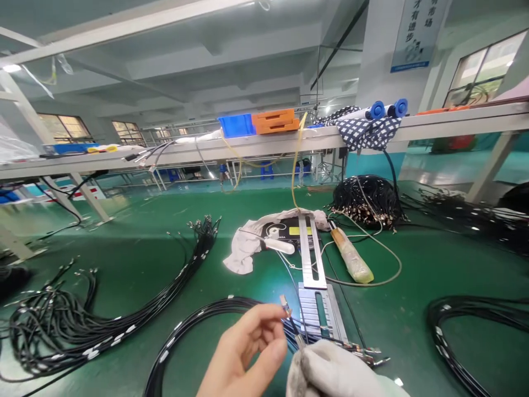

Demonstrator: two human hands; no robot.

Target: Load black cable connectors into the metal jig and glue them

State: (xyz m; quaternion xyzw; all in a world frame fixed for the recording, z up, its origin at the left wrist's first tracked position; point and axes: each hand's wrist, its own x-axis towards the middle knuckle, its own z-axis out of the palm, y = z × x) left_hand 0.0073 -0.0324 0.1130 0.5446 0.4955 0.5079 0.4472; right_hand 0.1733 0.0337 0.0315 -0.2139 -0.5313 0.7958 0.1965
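Observation:
My left hand [248, 353] is bare, its fingers loosely curled and the thumb apart from the index finger. That index fingertip is at the metal connector [283, 302] on the end of a thin black cable [293, 325]. In a whitish glove, my right hand [334, 369] pinches the same cable lower down, near a metal sleeve. Just beyond the hands lies a slotted metal fixture plate [316, 306] with more cable ends beside it. A bundle of black cables [198, 318] curves in from the left and passes behind my left hand.
Behind the fixture are a black device with a yellow display [300, 231], a pale cloth [242, 253] and a soldering iron with a wrapped handle [351, 259]. Cable bundles lie at left [124, 331] and right [444, 331]. A raised shelf [276, 144] carries blue and orange bins.

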